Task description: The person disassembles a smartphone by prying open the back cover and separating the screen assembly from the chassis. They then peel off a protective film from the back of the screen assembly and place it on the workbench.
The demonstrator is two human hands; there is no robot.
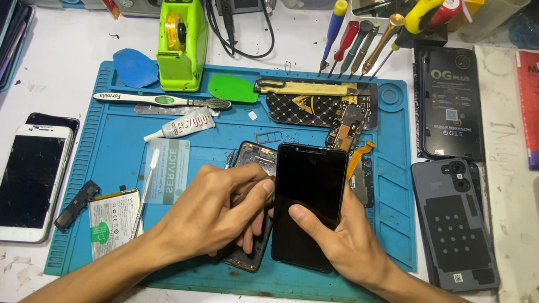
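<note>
A black phone screen panel (309,179) stands tilted on the blue repair mat (194,275), beside an opened phone body (255,159) lying under it to the left. My right hand (341,241) grips the panel's lower right side, thumb pressed on the glass. My left hand (218,208) rests on the opened phone body, fingers pinched at the panel's left edge; a thin tool in them is hard to make out.
A grey back cover (454,225) and black boxed screen (449,100) lie right. A battery (112,220), glue tube (181,126), toothbrush (159,100), green tape dispenser (181,42) and white phone (29,180) lie left. Screwdrivers (350,42) stand behind.
</note>
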